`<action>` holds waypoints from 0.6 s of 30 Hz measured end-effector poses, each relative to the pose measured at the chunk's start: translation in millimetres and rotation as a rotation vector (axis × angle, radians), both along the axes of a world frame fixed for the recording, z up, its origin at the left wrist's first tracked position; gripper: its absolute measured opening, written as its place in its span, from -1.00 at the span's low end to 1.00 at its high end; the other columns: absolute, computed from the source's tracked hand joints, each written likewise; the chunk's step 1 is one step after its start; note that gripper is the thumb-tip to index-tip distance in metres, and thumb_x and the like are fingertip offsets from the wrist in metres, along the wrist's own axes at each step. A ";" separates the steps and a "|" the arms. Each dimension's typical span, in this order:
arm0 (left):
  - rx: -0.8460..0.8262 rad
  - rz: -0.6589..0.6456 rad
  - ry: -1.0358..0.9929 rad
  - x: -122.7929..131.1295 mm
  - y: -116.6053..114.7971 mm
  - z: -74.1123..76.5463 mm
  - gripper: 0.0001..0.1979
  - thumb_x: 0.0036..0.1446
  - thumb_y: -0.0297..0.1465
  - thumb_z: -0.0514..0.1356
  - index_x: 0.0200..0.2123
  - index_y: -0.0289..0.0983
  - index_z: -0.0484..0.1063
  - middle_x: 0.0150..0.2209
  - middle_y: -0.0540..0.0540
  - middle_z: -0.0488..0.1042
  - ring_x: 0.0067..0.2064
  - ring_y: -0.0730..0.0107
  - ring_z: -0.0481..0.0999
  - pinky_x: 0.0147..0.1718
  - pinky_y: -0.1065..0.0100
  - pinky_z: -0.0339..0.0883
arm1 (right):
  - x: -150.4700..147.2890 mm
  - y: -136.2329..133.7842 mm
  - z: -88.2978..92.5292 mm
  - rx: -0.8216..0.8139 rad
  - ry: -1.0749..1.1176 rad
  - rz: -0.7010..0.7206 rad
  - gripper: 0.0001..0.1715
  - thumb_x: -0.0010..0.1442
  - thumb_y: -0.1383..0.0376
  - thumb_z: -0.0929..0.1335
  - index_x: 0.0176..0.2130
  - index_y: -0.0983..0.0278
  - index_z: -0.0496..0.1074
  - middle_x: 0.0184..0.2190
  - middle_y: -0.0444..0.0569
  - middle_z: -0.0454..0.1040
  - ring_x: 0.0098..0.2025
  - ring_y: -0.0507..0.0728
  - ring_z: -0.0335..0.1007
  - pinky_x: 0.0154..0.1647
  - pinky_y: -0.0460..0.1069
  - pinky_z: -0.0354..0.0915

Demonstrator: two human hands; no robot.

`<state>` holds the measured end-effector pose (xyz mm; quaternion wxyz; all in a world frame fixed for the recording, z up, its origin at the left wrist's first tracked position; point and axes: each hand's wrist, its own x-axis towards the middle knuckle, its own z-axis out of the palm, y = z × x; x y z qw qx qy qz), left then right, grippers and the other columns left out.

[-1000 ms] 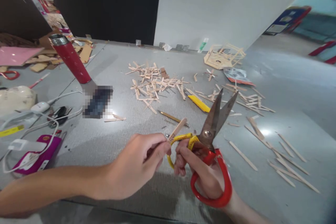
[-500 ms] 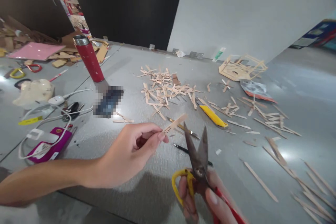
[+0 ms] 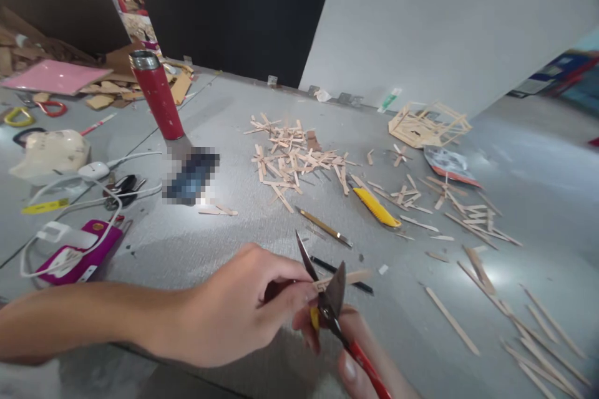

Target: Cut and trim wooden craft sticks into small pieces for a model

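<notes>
Between its thumb and fingers, my left hand (image 3: 253, 305) pinches a thin wooden stick (image 3: 356, 277) with printed marks near the fingertips. My right hand (image 3: 358, 340) grips a pair of scissors (image 3: 333, 293) with red and yellow handles. The scissor blades are spread, and the stick lies between them close to my left fingertips. Just beyond the blades, a black pen (image 3: 362, 287) lies on the table, partly covered by them. A gold-coloured craft knife (image 3: 324, 227) rests a little farther off.
A heap of wooden stick pieces (image 3: 294, 156) lies mid-table, beside a yellow box cutter (image 3: 377, 206). More sticks (image 3: 452, 320) scatter rightward. A wooden frame model (image 3: 425, 126) stands behind. Leftward are a red bottle (image 3: 159, 100), a phone (image 3: 193, 177) and a purple power bank (image 3: 87, 252).
My left hand has moved right and down with the stick. The scissors have turned and shifted left, and their spread blades now straddle the stick.
</notes>
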<state>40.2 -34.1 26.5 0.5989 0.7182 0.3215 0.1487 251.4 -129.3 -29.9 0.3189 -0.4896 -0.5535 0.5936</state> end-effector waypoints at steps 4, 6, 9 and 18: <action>0.003 -0.015 0.042 0.3 0.7 1.8 -0.66 0.40 -0.39 0.08 -0.40 -0.33 0.52 -0.53 0.08 0.42 -0.51 0.61 0.28 -0.52 0.54 0.09 | -2.0 0.7 -4.6 -0.046 0.010 -0.007 -0.29 0.25 -0.27 0.31 0.11 0.15 0.45 -0.17 0.07 0.45 -0.39 0.14 0.33 -0.35 0.08 0.36; 0.023 -0.044 0.055 0.2 2.1 3.5 -0.67 0.38 -0.43 0.08 -0.43 -0.33 0.51 -0.54 0.09 0.41 -0.51 0.61 0.30 -0.51 0.53 0.10 | -2.5 1.0 -6.4 -0.061 0.020 -0.004 -0.33 0.27 -0.26 0.30 0.07 0.15 0.47 -0.20 0.05 0.45 -0.43 0.11 0.29 -0.35 0.08 0.36; 0.029 -0.071 0.045 0.1 4.3 6.8 -0.66 0.35 -0.51 0.07 -0.48 -0.32 0.49 -0.58 0.10 0.38 -0.52 0.59 0.30 -0.49 0.52 0.11 | -3.7 1.7 -5.3 -0.065 0.051 0.005 -0.30 0.29 -0.29 0.25 -0.01 0.20 0.49 -0.26 0.05 0.44 -0.33 0.16 0.35 -0.27 0.09 0.38; -0.008 0.000 -0.021 3.4 1.4 -3.1 -0.64 0.40 -0.41 0.08 -0.46 -0.31 0.48 -0.50 0.03 0.48 -0.45 0.52 0.38 -0.44 0.47 0.15 | -8.6 2.0 -11.4 -0.011 0.094 -0.075 -0.28 0.25 -0.31 0.27 -0.05 0.20 0.50 -0.21 0.10 0.45 -0.25 0.23 0.38 -0.22 0.15 0.38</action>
